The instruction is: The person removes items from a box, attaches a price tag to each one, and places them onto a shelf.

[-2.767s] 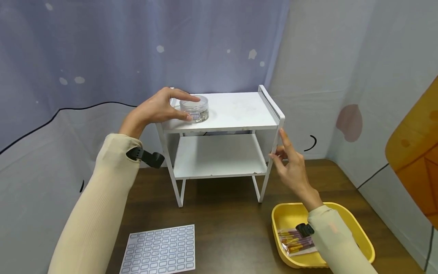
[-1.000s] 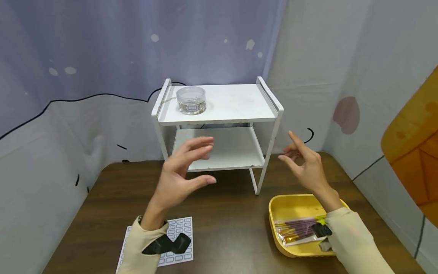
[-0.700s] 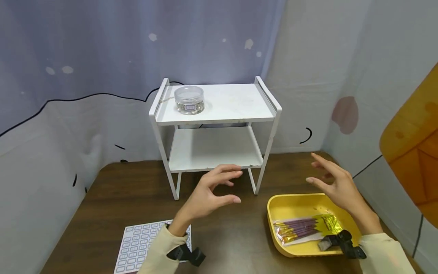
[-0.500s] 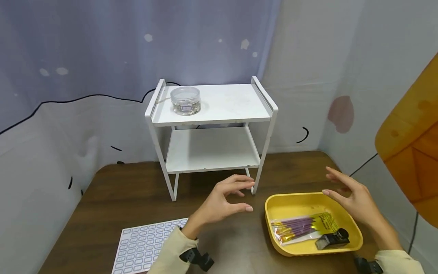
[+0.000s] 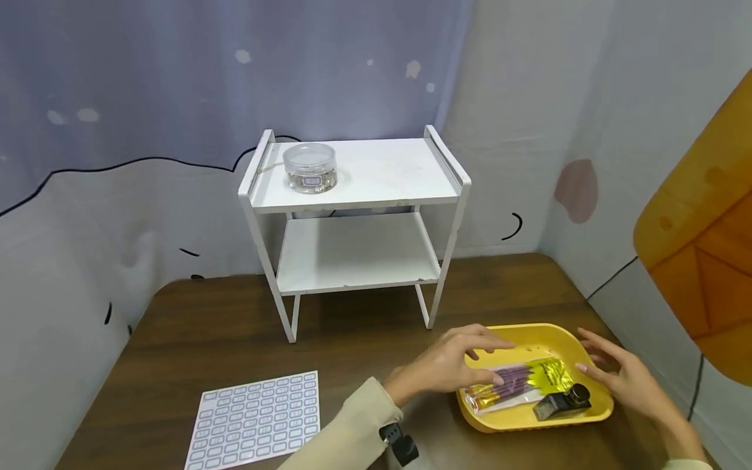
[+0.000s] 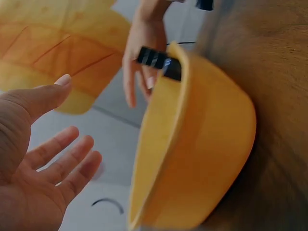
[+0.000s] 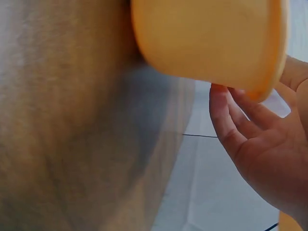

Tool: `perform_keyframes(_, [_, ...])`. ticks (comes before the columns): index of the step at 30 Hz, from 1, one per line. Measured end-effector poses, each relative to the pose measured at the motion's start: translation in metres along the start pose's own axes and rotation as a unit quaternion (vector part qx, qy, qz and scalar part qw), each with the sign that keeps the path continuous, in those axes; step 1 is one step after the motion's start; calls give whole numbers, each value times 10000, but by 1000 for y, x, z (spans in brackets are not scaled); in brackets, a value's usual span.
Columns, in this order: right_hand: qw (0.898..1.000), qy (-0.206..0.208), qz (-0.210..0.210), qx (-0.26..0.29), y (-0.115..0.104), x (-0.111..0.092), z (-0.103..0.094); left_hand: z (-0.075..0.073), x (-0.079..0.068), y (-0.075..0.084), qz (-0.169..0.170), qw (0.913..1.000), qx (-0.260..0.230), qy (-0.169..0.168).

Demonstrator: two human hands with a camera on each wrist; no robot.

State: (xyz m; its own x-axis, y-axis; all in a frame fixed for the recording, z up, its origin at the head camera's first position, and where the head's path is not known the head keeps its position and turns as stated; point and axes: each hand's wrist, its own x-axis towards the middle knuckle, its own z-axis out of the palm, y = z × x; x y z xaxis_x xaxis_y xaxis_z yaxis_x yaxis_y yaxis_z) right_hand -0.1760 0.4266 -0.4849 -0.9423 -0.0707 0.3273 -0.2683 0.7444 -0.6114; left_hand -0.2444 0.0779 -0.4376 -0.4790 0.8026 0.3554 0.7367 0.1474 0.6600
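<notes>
My left hand (image 5: 458, 359) is over the left rim of a yellow plastic basket (image 5: 540, 336), fingers and thumb spread with nothing between them. In the left wrist view that hand stands apart from the basket's outer wall (image 6: 207, 134). My right hand (image 5: 625, 378) is at the right rim, fingers loosely bent; in the right wrist view its fingertips (image 7: 219, 91) are right at the basket's edge. Inside the basket lie a clear packet of purple-and-gold sticks (image 5: 511, 382) with a shiny yellow end and a small dark bottle (image 5: 558, 405) with a black cap.
A white two-tier shelf (image 5: 358, 251) stands at the back of the wooden table (image 5: 194, 326). On its top tier is a round clear jar (image 5: 310, 170) with a small label. A sheet of printed labels (image 5: 252, 418) lies at the front left.
My left hand has left the jar on the shelf and moved down and right to the basket. My right hand has gone from the shelf's side to the basket's right rim.
</notes>
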Motion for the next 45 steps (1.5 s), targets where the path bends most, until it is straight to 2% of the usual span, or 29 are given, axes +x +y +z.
perform_keyframes(6, [9994, -224, 254, 32, 7, -4, 5, 30, 33, 2, 248, 9954, 692, -615])
perform_keyframes(10, [9991, -297, 239, 201, 12, -8, 4, 43, 51, 6, 435, 9910, 789, -994])
perform_keyframes(15, [9984, -357, -1, 437, 17, -10, 5, 56, 65, 11, 459, 9853, 801, -1441])
perform_keyframes(19, [9975, -341, -144, 606, 18, -10, 6, 65, 71, 13, 422, 9816, 888, -1636])
perform_keyframes(21, [9973, -324, -179, 629, 18, -10, 7, 68, 73, 13, 433, 9805, 918, -1684])
perform_keyframes(32, [9953, -471, 282, 796, 14, -12, 6, 84, 81, 7, 328, 9802, 698, -1822])
perform_keyframes(39, [9959, -364, 132, 821, 12, -12, 7, 91, 82, 5, 227, 9803, 864, -1760])
perform_keyframes(45, [9955, -472, 452, 692, 9, -13, 6, 96, 82, 5, 363, 9785, 1094, -1711])
